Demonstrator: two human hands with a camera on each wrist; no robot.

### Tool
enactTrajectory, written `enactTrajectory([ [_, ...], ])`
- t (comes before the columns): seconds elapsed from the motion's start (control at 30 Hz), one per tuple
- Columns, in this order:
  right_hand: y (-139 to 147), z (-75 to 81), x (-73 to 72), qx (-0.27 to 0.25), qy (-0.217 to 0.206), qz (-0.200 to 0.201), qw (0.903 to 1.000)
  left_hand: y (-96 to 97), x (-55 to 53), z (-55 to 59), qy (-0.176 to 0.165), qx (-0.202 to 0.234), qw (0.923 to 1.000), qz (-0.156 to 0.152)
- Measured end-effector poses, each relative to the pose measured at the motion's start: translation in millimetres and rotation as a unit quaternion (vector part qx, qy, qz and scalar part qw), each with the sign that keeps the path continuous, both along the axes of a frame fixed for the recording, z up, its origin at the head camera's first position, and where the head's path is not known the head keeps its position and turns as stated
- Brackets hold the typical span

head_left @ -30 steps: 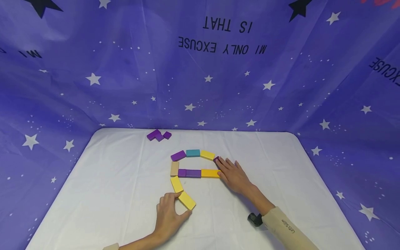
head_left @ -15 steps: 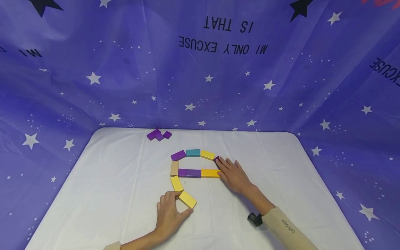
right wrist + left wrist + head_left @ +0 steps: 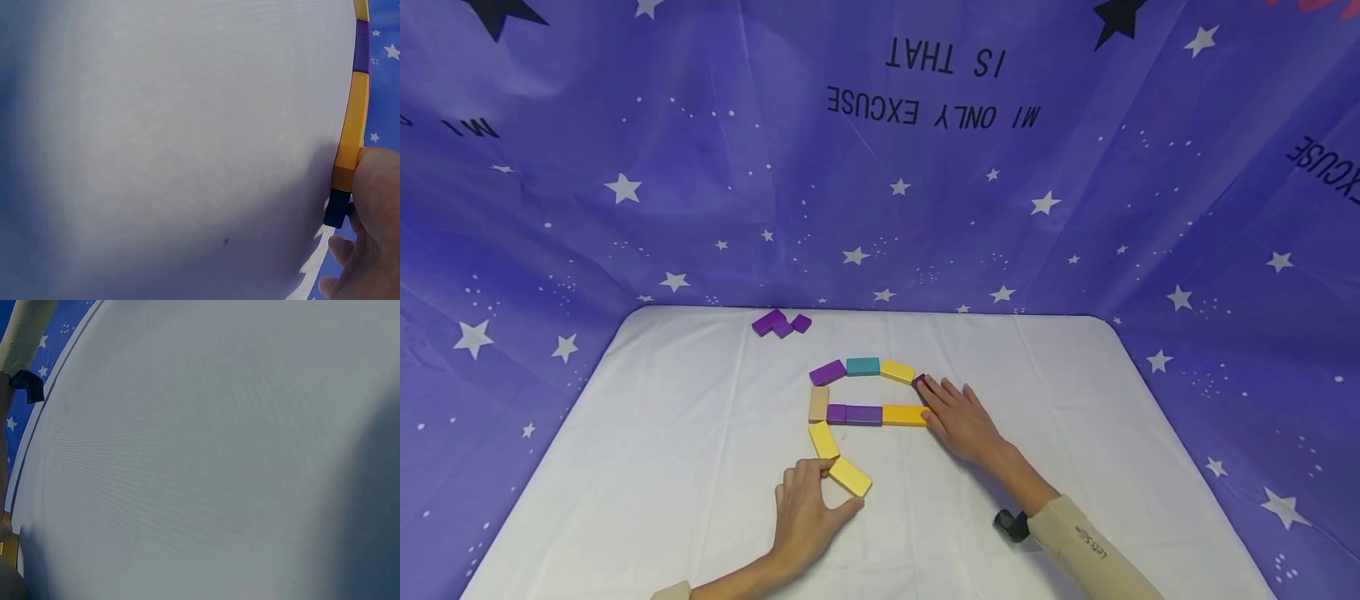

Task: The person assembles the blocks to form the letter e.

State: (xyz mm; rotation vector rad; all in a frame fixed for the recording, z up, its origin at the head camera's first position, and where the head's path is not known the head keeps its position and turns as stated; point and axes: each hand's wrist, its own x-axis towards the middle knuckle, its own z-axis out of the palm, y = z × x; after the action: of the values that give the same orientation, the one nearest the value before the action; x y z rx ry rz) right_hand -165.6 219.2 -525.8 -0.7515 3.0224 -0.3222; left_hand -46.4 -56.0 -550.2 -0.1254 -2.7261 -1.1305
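Left hand (image 3: 805, 512) is pinching nearest yellow block (image 3: 851, 477), right hand (image 3: 962, 425) is touching orange block (image 3: 902, 416), fingers straight
Likely light, stiff; ends are giving good hold

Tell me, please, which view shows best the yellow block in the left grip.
The head view: nearly the whole top of the yellow block shows, held by the left grip. The left wrist view has an orange piece, the right a yellow one, both at edges; I cannot tell if either is this block.
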Motion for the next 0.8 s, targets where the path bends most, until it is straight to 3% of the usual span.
enactTrajectory([
  [0.8,-1.4,1.3,0.1,0.007,-0.003,-0.001,1.0000,2.0,-2.1,0.8,0.007,0.008,0.9996,0.026],
])
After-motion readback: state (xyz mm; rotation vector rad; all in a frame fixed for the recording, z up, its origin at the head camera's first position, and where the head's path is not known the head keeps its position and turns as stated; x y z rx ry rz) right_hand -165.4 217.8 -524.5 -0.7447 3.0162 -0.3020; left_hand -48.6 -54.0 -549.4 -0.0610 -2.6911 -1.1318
